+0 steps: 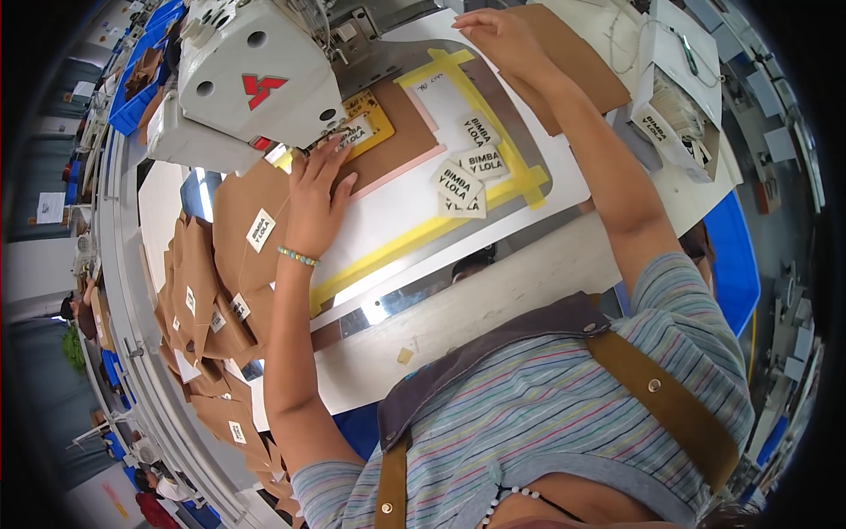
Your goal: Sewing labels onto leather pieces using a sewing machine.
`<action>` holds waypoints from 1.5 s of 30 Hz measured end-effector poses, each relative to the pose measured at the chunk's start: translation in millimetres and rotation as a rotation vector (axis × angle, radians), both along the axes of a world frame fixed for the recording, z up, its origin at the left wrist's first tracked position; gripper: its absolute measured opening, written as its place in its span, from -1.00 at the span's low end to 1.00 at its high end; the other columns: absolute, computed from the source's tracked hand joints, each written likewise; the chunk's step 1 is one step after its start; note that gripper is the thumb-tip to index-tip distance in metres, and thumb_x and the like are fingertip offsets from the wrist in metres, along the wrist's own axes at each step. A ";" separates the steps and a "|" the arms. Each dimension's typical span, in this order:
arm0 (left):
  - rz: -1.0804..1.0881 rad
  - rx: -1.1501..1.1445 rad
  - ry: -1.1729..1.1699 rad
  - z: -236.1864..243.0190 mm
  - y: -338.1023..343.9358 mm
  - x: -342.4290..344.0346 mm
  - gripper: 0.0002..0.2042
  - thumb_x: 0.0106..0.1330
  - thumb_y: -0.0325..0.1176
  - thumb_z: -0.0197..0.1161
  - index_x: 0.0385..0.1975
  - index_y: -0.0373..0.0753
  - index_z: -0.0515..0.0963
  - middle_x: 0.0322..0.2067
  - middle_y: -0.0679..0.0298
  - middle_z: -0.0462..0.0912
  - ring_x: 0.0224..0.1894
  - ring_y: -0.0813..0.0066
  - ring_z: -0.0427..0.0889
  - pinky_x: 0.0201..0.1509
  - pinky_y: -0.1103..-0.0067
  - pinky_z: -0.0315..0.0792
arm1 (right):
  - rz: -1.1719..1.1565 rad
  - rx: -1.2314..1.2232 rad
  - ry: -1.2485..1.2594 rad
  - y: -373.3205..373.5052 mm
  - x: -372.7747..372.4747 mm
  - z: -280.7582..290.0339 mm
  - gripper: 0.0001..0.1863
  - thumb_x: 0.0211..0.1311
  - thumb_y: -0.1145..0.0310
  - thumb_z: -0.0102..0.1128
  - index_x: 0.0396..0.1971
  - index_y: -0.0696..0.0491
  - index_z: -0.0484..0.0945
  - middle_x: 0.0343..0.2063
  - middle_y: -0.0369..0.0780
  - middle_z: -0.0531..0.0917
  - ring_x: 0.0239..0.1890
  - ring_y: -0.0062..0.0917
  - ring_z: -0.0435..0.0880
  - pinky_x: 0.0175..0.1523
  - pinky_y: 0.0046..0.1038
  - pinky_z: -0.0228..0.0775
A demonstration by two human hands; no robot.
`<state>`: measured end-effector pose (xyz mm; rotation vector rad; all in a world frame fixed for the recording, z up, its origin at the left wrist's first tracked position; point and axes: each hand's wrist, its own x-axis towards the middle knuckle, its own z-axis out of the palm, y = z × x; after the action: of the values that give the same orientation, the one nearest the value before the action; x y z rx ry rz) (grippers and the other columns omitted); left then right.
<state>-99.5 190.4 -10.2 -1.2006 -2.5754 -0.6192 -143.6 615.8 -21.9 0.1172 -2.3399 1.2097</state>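
Observation:
My left hand (319, 198), a beaded bracelet at its wrist, lies with fingers stretched out beside the needle area of a white sewing machine (256, 75). Its fingertips reach the edge of a yellow template (381, 123) that frames a white printed label (352, 132). Beneath it is a brown fabric panel (401, 150) with a pinkish border strip, on a board marked out with yellow tape (379, 251). My right hand (504, 40) is over the edge of brown fabric panels (582, 66) at the far right, its fingers extended and no object visible in them.
Several loose white labels (458, 183) lie on the board. A white box (679, 110) of labels stands at the right, with small snips (686, 55) on it. Brown panels with labels attached (211, 291) are heaped at the left. Blue bins (727, 256) flank the table.

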 end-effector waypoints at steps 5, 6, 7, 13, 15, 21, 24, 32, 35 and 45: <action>-0.022 -0.027 0.004 -3.0 -2.1 -1.9 -0.64 0.47 -0.35 0.36 0.24 -0.18 0.69 0.38 0.22 0.60 0.29 -0.10 0.42 0.50 0.18 0.30 | 0.037 0.066 -0.143 -12.0 9.1 6.8 -0.69 0.59 0.22 0.21 0.11 0.04 0.76 0.22 -0.26 0.75 0.24 -0.40 0.71 0.37 -0.34 0.51; -0.023 -0.026 0.005 -1.9 -0.5 -3.0 -0.64 0.47 -0.35 0.36 0.24 -0.18 0.69 0.38 0.22 0.60 0.29 -0.10 0.42 0.50 0.18 0.30 | 0.040 0.124 -0.126 -9.8 8.2 5.0 -0.70 0.58 0.23 0.20 0.10 0.04 0.76 0.21 -0.25 0.75 0.24 -0.40 0.71 0.37 -0.34 0.51; -0.031 -0.033 0.025 -0.6 1.0 -4.3 -0.65 0.46 -0.35 0.37 0.22 -0.18 0.71 0.37 0.23 0.61 0.26 -0.08 0.41 0.48 0.19 0.32 | 0.042 0.182 -0.110 -7.7 7.3 3.1 -0.70 0.58 0.24 0.20 0.09 0.05 0.76 0.21 -0.24 0.75 0.25 -0.40 0.70 0.37 -0.34 0.51; -0.036 -0.028 0.045 -0.6 0.6 -5.9 -0.67 0.42 -0.33 0.42 0.15 -0.17 0.75 0.30 0.28 0.67 0.19 -0.02 0.42 0.42 0.23 0.35 | 0.069 0.167 -0.142 -13.3 8.6 4.4 -0.72 0.56 0.26 0.21 0.07 0.04 0.77 0.19 -0.23 0.75 0.23 -0.38 0.71 0.38 -0.32 0.50; -0.036 -0.029 0.037 0.6 1.3 -6.3 -0.68 0.41 -0.33 0.43 0.13 -0.17 0.76 0.29 0.29 0.69 0.17 0.00 0.42 0.41 0.24 0.36 | 0.063 0.161 -0.133 -14.2 9.1 3.6 -0.72 0.56 0.25 0.21 0.07 0.03 0.77 0.19 -0.23 0.75 0.23 -0.38 0.71 0.38 -0.32 0.50; -0.036 -0.026 0.043 4.0 2.2 -6.8 -0.70 0.38 -0.34 0.45 0.08 -0.16 0.78 0.28 0.31 0.70 0.12 0.05 0.43 0.37 0.26 0.37 | 0.073 0.182 -0.085 -12.7 7.3 2.9 -0.72 0.56 0.25 0.21 0.07 0.03 0.77 0.18 -0.24 0.76 0.23 -0.38 0.71 0.36 -0.33 0.52; -0.018 -0.054 -0.073 4.8 0.3 -6.1 -0.69 0.46 -0.39 0.37 0.17 -0.20 0.74 0.34 0.21 0.66 0.35 -0.05 0.48 0.49 0.22 0.24 | 0.072 0.172 -0.099 -14.0 7.5 2.8 -0.72 0.57 0.25 0.21 0.06 0.02 0.77 0.17 -0.24 0.76 0.21 -0.38 0.72 0.35 -0.33 0.52; 0.003 -0.051 -0.021 2.2 2.7 -5.5 -0.65 0.49 -0.36 0.34 0.24 -0.16 0.70 0.34 0.16 0.65 0.33 -0.15 0.41 0.57 0.17 0.21 | 0.065 0.149 -0.127 -12.5 8.7 2.9 -0.73 0.56 0.26 0.21 0.06 0.03 0.77 0.14 -0.25 0.77 0.15 -0.39 0.74 0.32 -0.34 0.55; 0.039 -0.066 -0.035 -3.0 1.2 -12.5 -0.62 0.51 -0.34 0.31 0.29 -0.14 0.66 0.35 0.08 0.62 0.30 -0.17 0.42 0.59 0.13 0.18 | 0.075 0.152 -0.139 -10.2 7.2 -0.1 -0.73 0.56 0.28 0.21 0.05 0.04 0.77 0.15 -0.24 0.76 0.15 -0.39 0.75 0.31 -0.33 0.56; 0.116 -0.006 -0.046 -8.5 -20.7 -25.1 -0.56 0.40 -0.32 0.44 0.24 -0.33 0.64 0.14 -0.03 0.63 0.32 -0.16 0.41 0.43 0.13 0.35 | 0.087 0.123 -0.134 -10.9 4.8 0.4 -0.74 0.56 0.28 0.22 0.06 0.04 0.77 0.09 -0.26 0.78 0.11 -0.43 0.77 0.25 -0.37 0.57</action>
<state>-124.6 169.8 -18.7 -1.0419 -2.6640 -0.6207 -138.8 604.9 -21.4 0.1870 -2.5499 1.1459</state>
